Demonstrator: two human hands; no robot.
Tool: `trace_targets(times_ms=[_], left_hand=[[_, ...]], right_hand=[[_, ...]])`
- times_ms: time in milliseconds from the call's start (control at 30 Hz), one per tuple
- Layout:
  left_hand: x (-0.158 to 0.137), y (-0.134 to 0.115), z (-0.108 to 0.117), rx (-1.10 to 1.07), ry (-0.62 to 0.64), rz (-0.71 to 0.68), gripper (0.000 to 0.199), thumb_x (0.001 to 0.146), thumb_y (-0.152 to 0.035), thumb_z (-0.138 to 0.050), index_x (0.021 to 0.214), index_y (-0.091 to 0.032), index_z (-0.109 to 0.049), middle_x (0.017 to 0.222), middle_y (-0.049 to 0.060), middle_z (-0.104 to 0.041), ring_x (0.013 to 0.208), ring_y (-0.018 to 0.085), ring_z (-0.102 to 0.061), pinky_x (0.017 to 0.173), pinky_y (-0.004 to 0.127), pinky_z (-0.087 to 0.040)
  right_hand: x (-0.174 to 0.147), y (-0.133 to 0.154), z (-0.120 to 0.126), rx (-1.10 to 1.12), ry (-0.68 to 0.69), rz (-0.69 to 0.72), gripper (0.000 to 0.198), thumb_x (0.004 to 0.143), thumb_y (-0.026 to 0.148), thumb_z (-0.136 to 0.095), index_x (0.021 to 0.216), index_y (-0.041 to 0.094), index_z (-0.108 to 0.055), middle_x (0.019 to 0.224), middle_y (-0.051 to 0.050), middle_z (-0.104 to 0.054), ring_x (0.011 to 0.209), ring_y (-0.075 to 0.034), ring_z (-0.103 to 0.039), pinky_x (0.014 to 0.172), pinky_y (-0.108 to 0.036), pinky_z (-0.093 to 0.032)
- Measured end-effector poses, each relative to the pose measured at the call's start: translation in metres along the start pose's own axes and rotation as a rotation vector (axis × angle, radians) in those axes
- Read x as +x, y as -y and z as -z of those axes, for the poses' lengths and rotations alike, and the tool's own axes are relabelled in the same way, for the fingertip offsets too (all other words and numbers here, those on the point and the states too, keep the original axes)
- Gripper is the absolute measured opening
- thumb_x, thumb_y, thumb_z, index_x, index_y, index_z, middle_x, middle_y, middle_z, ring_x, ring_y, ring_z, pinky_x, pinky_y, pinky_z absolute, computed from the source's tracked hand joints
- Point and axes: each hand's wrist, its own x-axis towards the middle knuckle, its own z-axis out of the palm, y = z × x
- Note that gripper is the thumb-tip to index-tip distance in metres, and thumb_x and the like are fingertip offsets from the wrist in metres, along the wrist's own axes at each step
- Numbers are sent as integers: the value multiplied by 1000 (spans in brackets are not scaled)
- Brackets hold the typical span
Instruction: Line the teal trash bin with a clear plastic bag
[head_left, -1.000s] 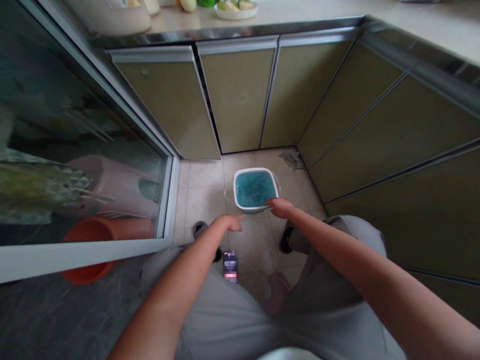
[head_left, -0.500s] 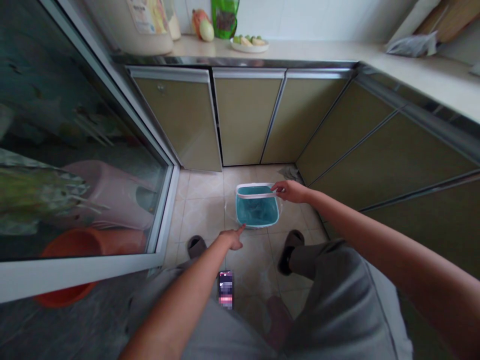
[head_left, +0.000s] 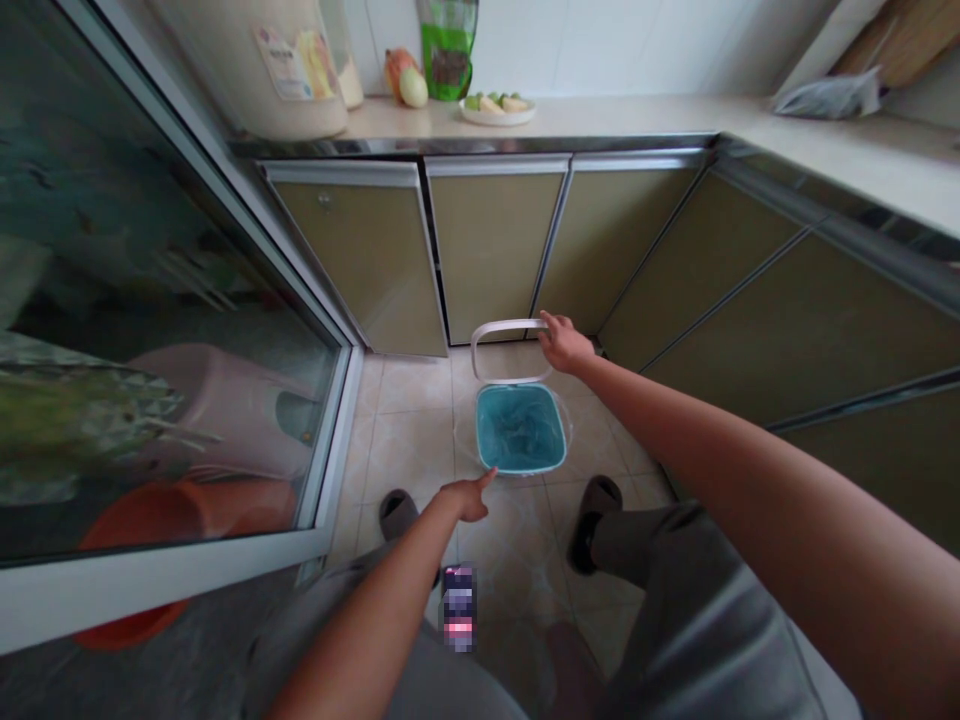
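A teal trash bin (head_left: 521,430) stands on the floor before me, with a clear plastic bag lining it and hanging out around its sides. Its white rim ring (head_left: 511,325) is tilted up at the back edge, like a raised frame. My right hand (head_left: 564,342) grips the ring's upper right corner, thumb and fingers closed on it. At the bin's front left corner, my left hand (head_left: 466,497) has its fingertips against the rim, the other fingers curled. How firmly it pinches there is hard to see.
Cabinet doors (head_left: 495,250) close off the back and right, the left door (head_left: 360,260) slightly ajar. A glass sliding door (head_left: 187,300) stands on my left. A phone (head_left: 459,608) lies low between my legs. On the counter sits a plate of cut fruit (head_left: 496,116).
My right hand has swung the white ring up and back, off the bin's top. My left hand stays at the front left rim. The view has tilted slightly up.
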Motion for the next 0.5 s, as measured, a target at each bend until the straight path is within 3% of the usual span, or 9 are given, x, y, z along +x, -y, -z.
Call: trace_targets(times_ms=[100, 200, 267, 367, 500], left_hand=[[1, 0, 0, -33, -85, -17, 93, 86, -34, -62, 167, -32, -18, 151, 12, -58, 130, 30, -63, 103, 39, -50], [6, 0, 2, -123, -322, -19, 64, 91, -34, -57, 154, -34, -50, 146, 6, -64, 131, 27, -62, 104, 36, -49], [11, 1, 5, -226, -455, 13, 47, 93, -33, -54, 138, -32, -65, 132, 4, -73, 120, 24, -68, 97, 32, -51], [24, 11, 13, -399, -574, 92, 37, 95, -31, -52, 127, -29, -70, 114, 4, -78, 103, 20, -72, 85, 28, -53], [53, 41, 17, -692, -667, 236, 30, 95, -32, -54, 118, -24, -72, 117, 6, -76, 103, 19, -70, 86, 27, -52]], right_hand=[[-5, 3, -2, -20, 34, -29, 68, 102, 47, -42, 166, 25, -27, 165, -19, -31, 124, -35, -61, 102, -49, -52], [-5, 2, 0, -7, 50, -32, 72, 100, 45, -45, 167, 27, -23, 166, -19, -26, 126, -36, -60, 103, -51, -51], [-4, -3, -1, 19, 48, -16, 78, 97, 42, -50, 167, 27, -20, 168, -19, -23, 128, -37, -59, 103, -52, -51], [-12, -19, -14, 115, -57, -36, 86, 92, 37, -56, 167, 24, -17, 167, -21, -23, 131, -37, -55, 104, -51, -51], [-55, -71, -60, 266, -193, -213, 79, 89, 31, -54, 161, 12, -30, 157, -25, -39, 141, -36, -46, 112, -50, -44]])
